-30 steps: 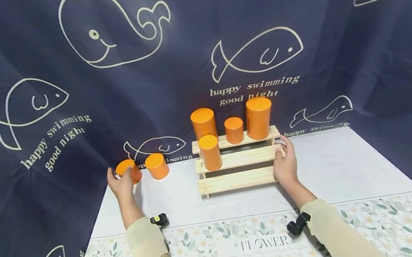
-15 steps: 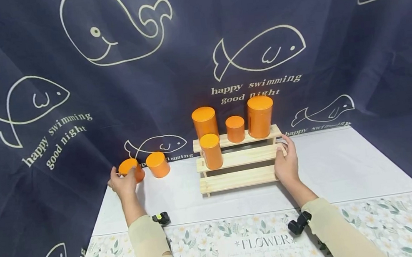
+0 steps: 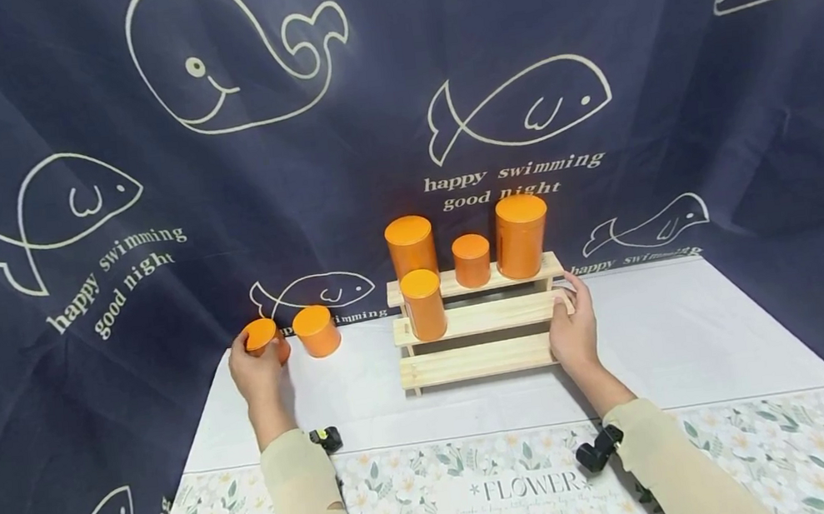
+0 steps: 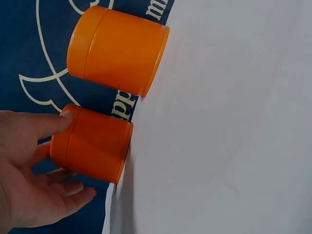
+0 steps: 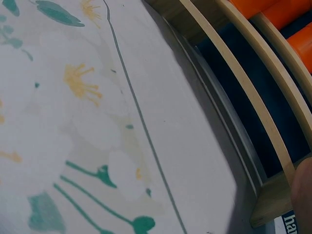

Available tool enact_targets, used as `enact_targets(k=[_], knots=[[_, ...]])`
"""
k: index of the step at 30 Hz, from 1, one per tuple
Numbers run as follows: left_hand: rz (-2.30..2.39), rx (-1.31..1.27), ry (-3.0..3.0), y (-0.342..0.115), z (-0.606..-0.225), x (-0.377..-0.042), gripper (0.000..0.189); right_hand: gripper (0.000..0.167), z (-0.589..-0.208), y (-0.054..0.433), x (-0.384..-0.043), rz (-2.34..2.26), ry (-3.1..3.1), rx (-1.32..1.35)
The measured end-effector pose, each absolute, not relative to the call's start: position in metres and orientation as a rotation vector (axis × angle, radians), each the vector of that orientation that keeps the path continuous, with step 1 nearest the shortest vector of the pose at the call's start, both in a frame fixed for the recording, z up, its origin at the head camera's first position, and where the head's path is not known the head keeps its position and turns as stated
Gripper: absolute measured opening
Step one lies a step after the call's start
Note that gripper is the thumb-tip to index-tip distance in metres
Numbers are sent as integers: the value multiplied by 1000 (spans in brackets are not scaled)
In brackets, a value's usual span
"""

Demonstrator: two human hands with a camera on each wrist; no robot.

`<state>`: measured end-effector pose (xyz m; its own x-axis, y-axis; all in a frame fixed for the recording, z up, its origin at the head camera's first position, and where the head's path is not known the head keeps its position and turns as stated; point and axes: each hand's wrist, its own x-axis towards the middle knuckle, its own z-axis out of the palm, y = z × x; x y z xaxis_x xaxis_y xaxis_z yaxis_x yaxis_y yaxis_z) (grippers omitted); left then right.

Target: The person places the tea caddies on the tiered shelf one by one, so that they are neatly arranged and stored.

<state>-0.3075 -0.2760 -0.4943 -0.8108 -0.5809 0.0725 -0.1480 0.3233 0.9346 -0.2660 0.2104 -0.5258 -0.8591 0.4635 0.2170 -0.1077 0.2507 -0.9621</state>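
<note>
At the far left of the table, my left hand (image 3: 257,376) holds an orange canister (image 4: 92,144) near its lid. In the left wrist view the thumb lies against the lid's side, the index finger goes behind it, and the other fingers are loosely bent below. A matching short canister (image 3: 318,331) stands just to its right. My right hand (image 3: 573,332) grips the right end of a three-tier wooden shelf (image 3: 493,315), its thumb on the middle tier. Only a bit of that hand shows in the right wrist view.
On the shelf's top tier stand two large orange canisters (image 3: 523,237) with a small canister (image 3: 471,261) between them. A medium one (image 3: 425,306) stands at the middle tier's left. Behind everything hangs a dark blue curtain (image 3: 300,193). A flowered mat (image 3: 511,481) covers the table's front.
My left hand has closed in around the leftmost canister, its fingers drawing nearer. The right hand keeps its grip on the shelf. The head view has shifted slightly.
</note>
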Motion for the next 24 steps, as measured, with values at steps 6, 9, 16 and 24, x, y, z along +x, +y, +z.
enact_targets(k=[6, 9, 16, 24], knots=[[-1428, 657, -2223, -274, -494, -304, 60, 53, -527, 211, -265, 1648, -2062, -327], [-1430, 665, -2192, -274, -492, -303, 56, 53, -527, 211, -265, 1659, -2058, -328], [-1525, 726, -2080, -278, -488, -304, 53, 54, -525, 210, -267, 1675, -2052, -332], [-1709, 763, -1889, -282, -482, -303, 55, 55, -523, 211, -266, 1637, -2090, -333]])
